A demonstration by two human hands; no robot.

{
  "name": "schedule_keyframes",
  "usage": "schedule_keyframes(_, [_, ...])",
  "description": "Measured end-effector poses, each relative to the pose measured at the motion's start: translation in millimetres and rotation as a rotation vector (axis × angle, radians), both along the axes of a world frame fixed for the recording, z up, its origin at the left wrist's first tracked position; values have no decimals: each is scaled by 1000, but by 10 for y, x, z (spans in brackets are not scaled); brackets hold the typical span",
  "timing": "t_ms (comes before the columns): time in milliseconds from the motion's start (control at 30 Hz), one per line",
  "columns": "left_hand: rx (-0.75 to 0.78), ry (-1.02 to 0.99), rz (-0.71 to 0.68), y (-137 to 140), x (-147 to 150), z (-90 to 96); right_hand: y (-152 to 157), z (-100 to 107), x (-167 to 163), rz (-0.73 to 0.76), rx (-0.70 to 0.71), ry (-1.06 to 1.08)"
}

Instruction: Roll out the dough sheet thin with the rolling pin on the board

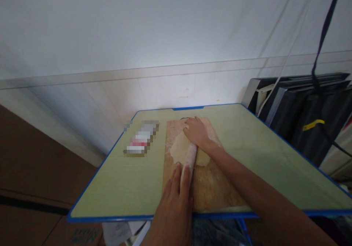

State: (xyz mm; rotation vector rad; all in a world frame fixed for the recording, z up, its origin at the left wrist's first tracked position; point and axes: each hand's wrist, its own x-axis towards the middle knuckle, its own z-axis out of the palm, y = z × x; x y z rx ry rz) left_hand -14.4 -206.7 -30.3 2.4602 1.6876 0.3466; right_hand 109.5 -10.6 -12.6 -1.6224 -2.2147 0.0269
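Note:
A floured rolling pin (189,156) lies lengthwise across a thin, flat sheet of dough (177,147). The dough shows on both sides of the pin. Beneath it is a wooden board (210,191), dusted with flour near its left edge. My left hand (176,194) grips the pin's near end, its fingers stretched forward along it. Over the far end is my right hand (197,131), fingers curled around the pin and covering its tip. My right forearm crosses the right part of the board.
The board rests on a pale green table (118,187) with a blue edge. Left of the board lies a blurred-out flat object (141,139). A white wall (165,88) stands behind the table. Black folder-like items (291,110) lean at the right, where a dark strap (324,29) hangs.

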Motion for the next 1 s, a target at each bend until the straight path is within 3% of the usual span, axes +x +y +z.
schedule_keyframes(200, [60, 13, -104, -41, 157, 10, 37, 84, -319, 126, -14, -87])
schedule_keyframes(367, [37, 38, -218, 20, 376, 30, 63, 66, -172, 249, -14, -159])
schedule_keyframes(600, [114, 91, -334, 119, 539, -2, 18, 1, -57, 223, -25, -30])
schedule_keyframes(733, [99, 107, -429, 211, 571, 71, -96, -7, -63, 260, -31, 3])
schedule_keyframes(1000, [56, -25, -321, 305, 809, 267, -67, -8, -28, 283, -30, 86])
